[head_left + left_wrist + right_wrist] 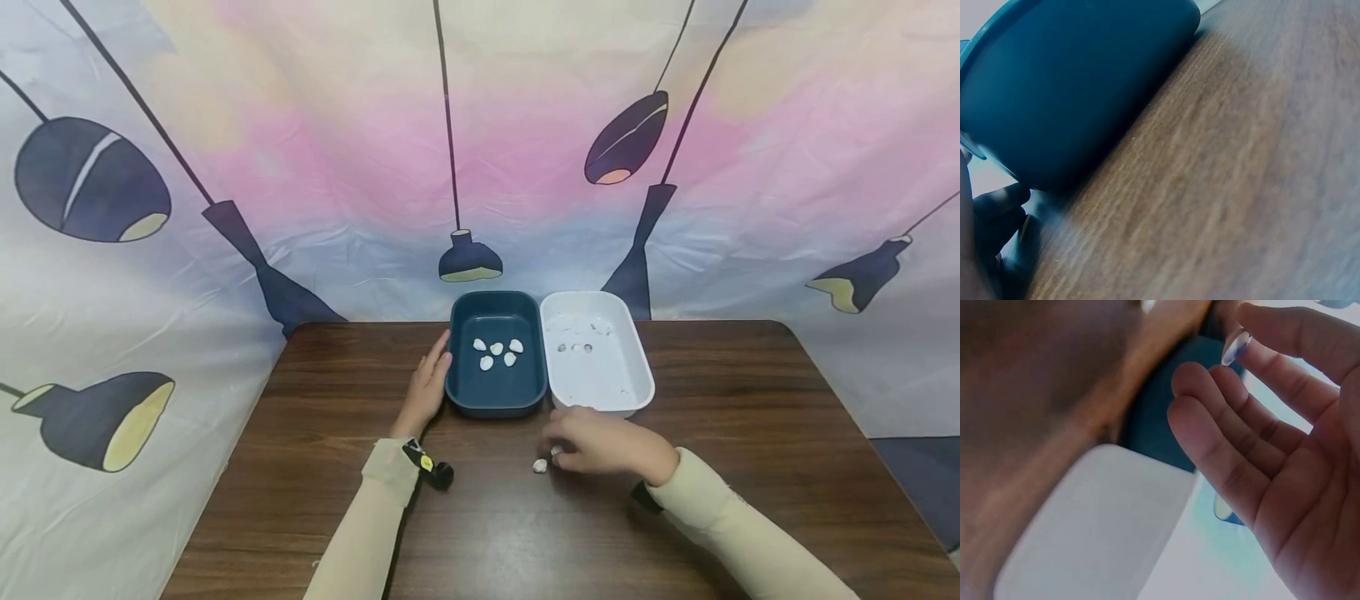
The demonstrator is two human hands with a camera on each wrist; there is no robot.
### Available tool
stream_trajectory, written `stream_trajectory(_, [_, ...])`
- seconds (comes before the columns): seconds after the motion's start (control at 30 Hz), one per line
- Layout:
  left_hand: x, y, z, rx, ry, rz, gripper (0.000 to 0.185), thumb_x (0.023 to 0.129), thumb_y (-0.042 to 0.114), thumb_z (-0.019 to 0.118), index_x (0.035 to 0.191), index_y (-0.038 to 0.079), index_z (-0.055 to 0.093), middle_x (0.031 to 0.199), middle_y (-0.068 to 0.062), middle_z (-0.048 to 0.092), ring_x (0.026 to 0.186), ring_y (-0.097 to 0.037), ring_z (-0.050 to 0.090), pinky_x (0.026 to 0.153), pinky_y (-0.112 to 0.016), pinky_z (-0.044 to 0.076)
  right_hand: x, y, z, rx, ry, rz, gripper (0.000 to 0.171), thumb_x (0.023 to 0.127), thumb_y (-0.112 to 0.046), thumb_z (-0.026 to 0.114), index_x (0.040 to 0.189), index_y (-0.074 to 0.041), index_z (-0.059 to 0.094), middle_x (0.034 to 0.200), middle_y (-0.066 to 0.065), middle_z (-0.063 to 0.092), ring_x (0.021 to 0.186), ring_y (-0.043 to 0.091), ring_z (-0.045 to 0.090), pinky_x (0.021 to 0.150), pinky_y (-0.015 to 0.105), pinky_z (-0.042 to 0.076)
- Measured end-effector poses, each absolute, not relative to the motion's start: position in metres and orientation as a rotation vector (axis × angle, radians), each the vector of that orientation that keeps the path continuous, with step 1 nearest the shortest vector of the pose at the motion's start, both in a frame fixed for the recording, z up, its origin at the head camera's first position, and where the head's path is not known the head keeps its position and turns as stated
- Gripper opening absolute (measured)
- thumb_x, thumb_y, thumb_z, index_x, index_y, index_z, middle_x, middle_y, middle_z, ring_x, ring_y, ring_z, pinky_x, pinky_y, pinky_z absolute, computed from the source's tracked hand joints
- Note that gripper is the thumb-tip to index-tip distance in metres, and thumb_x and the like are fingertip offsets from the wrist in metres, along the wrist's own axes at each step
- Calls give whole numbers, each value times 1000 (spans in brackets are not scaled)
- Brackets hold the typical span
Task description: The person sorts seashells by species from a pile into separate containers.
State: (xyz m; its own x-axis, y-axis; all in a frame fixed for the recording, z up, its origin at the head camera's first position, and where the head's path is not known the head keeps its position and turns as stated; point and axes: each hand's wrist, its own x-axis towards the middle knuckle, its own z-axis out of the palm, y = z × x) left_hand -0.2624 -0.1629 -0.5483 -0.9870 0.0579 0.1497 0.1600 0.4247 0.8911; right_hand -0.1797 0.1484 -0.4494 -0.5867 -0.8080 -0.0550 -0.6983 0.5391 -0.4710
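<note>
I start with the small white pebble (539, 466) on the brown table (750, 433), just in front of the white tray (630, 392) and right beside my right hand (603, 443). A second white piece (556, 452) peeks out at the fingertips of that hand; from the head view I cannot tell whether it is pinched or only touched, since the knuckles cover most of it. The right wrist view helps a little: a small pale, glossy piece (1235, 347) sits at the tips of the fingers (1222, 419), which are loosely bent with the palm showing, not clenched. Most of that picture is blurred, and the white tray's corner (1097, 531) and the dark blue tray (1160, 425) behind it are only soft shapes.

My left hand (427, 387) lies flat against the left wall of the dark blue tray (461, 392), fingers straight and touching it, gripping nothing. In the left wrist view the tray's outer wall (1079, 87) fills the upper left, and only the shadowed fingertips (997, 206) show at the lower left edge, the rest cut off.

Five white pebbles (497, 352) lie in the blue tray toward its back. The white tray, touching it on the right, holds several small pieces (576, 347) that are hard to make out against its pale floor.
</note>
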Motion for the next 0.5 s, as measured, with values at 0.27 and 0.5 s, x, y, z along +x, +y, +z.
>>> stream_trajectory(0.27, [-263,-164,-549,-195,-2573,-1612,55,115,44,36,167,27,35,169,-6,37,158,-32,28,131,-51,4,-190,149,-428,-1264,2534,-612,8,91,-5,74,92,-13,74,81,-12,58,75,14,58,69,24,50])
stream_trajectory(0.5, [-263,-164,-550,-200,-2570,-1620,54,115,43,36,167,27,34,169,-6,37,158,-32,28,131,-51,3,-198,152,-422,-1319,2554,-600,14,90,-4,72,86,-17,71,77,-9,57,73,6,50,68,24,48])
